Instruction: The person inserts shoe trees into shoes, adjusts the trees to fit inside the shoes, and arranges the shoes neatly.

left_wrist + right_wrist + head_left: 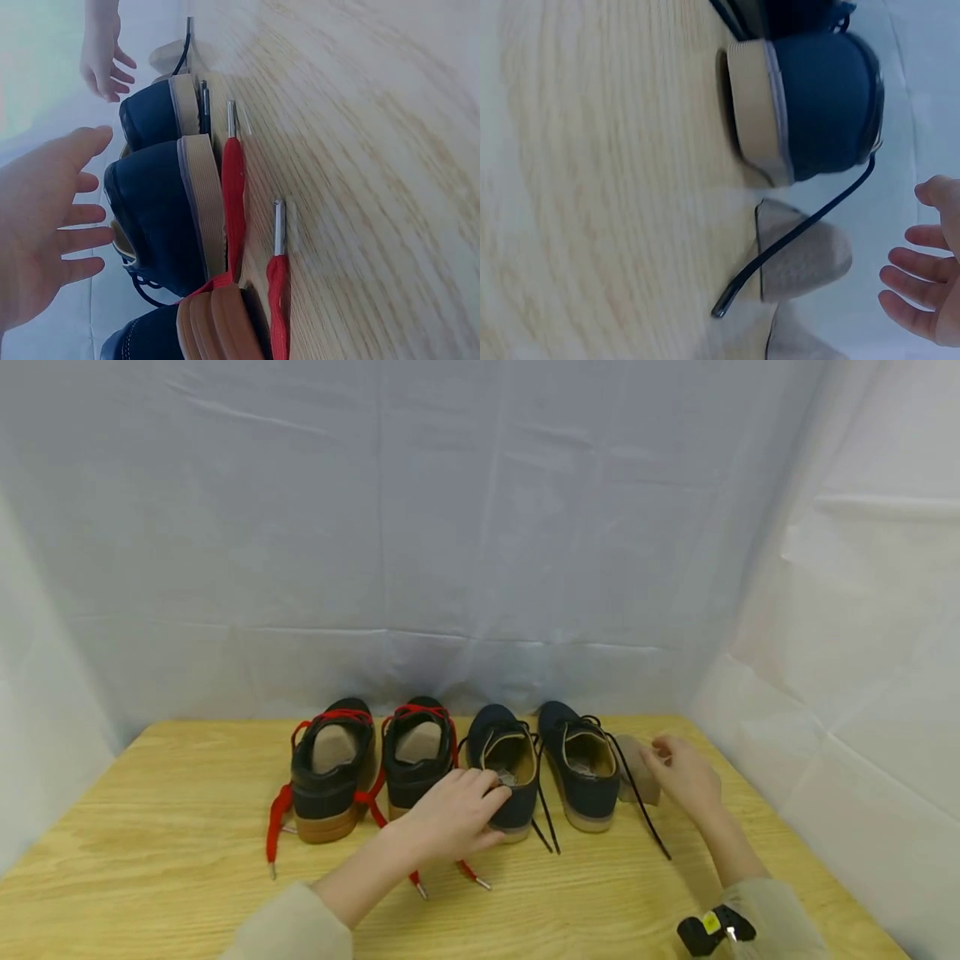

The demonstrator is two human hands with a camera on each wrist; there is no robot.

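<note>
Two navy shoes with black laces stand side by side, heels toward me: the left one (510, 760) and the right one (581, 760). My left hand (457, 814) hovers at the left shoe's heel (154, 225) with straight, spread fingers (82, 240) just short of it. My right hand (682, 772) is open beside a beige shoe insert (637, 768) that lies right of the right navy shoe (817, 97). In the right wrist view its fingers (915, 274) are a little apart from the insert (802, 259), and a black lace (795, 240) runs across the insert.
Two black shoes with red laces (333, 768) (416, 752), each with a beige insert inside, stand left of the navy pair. Red lace ends (232, 195) trail over the wooden table (187, 860). White sheeting closes in the back and both sides.
</note>
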